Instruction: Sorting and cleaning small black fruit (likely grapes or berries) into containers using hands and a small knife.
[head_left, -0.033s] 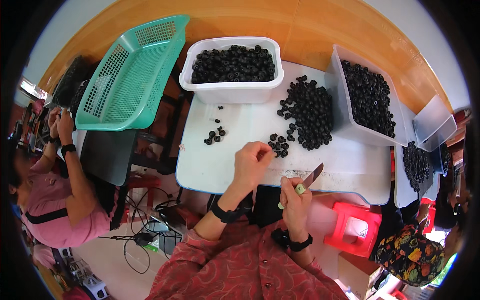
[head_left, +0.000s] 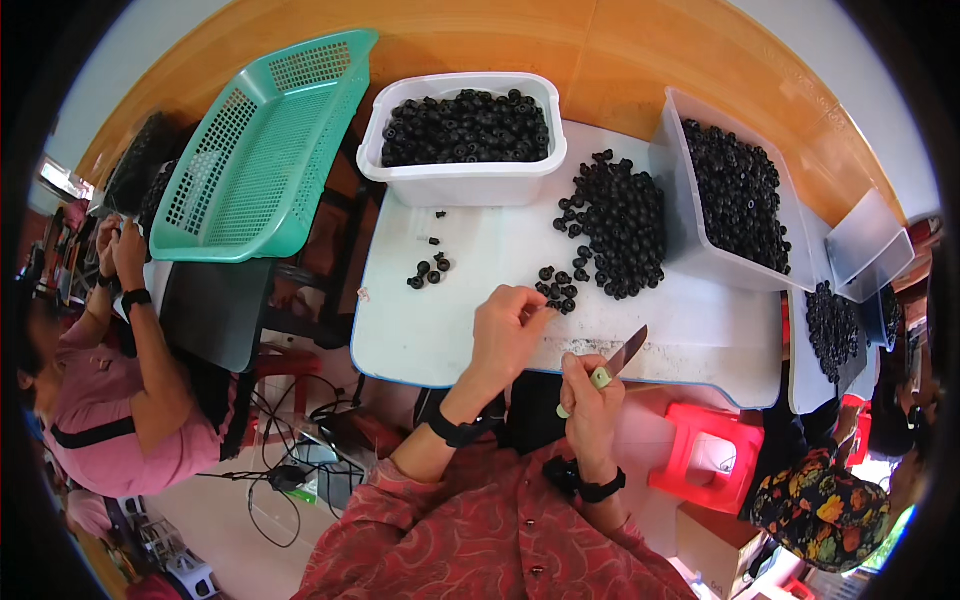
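Observation:
My left hand (head_left: 510, 328) reaches over the white table (head_left: 440, 335), its fingertips pinched on a small black round piece at the edge of a little cluster (head_left: 558, 290). My right hand (head_left: 590, 395) is near the table's front edge. It grips a small knife (head_left: 620, 362) with a pale green handle, blade pointing up and to the right. Beyond the cluster lies a big heap of the same black pieces (head_left: 622, 222). A few more pieces (head_left: 430, 270) sit apart to the left.
A white tub (head_left: 462, 182) and a clear bin (head_left: 672, 205) hold several black pieces. A green basket (head_left: 265, 150) stands at the left. One person in pink (head_left: 120, 420) works at the left, another in floral cloth (head_left: 815, 505) at the right. Red stool (head_left: 712, 455), floor cables (head_left: 290, 470).

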